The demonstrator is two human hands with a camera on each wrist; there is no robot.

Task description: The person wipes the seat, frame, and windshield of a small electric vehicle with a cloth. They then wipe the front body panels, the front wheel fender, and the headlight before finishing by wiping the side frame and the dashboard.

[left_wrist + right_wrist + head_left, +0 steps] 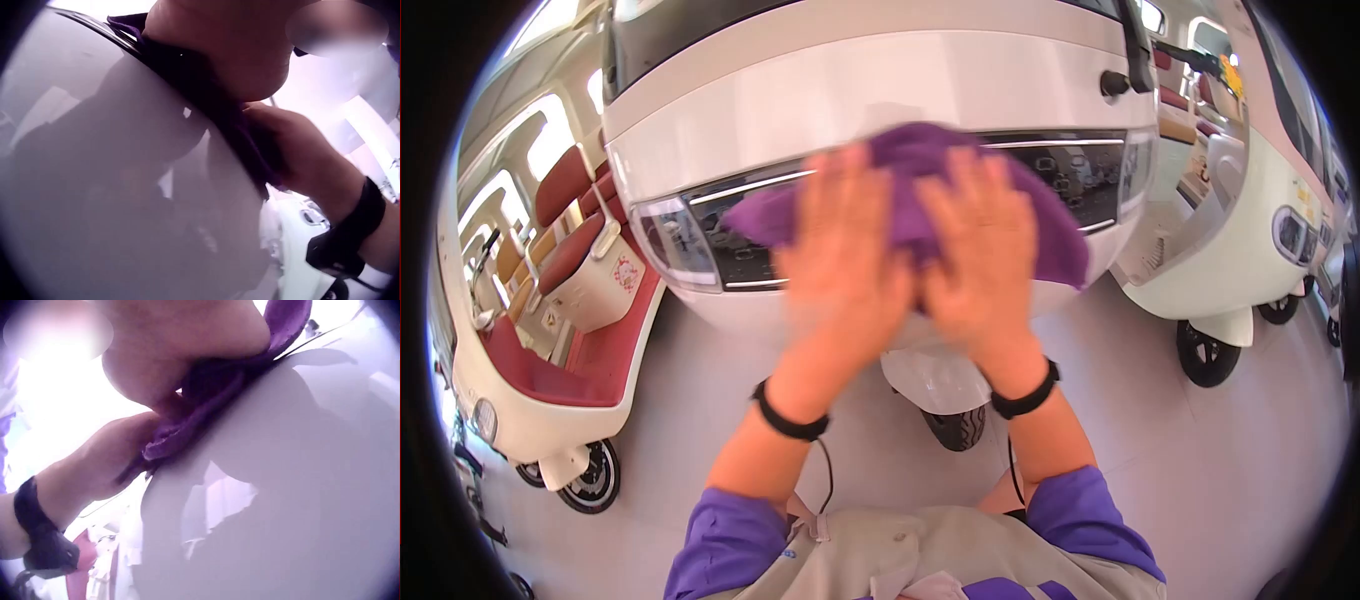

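A purple cloth (920,150) lies against the glossy white front of a small vehicle (850,90), over its dark headlight strip (730,250). My left hand (840,250) and right hand (980,250) press flat on the cloth side by side, fingers straight and pointing up. Both hands look motion-blurred. In the left wrist view the cloth (187,69) is squeezed between my palm (212,37) and the curved white panel (94,156). The right wrist view shows the cloth (206,387) under my right palm (181,344). A black band sits on each wrist.
The vehicle's front wheel (955,425) stands just below my hands. An identical white vehicle with red seats (570,260) is parked at the left, another (1250,220) at the right. Pale floor (700,400) runs between them.
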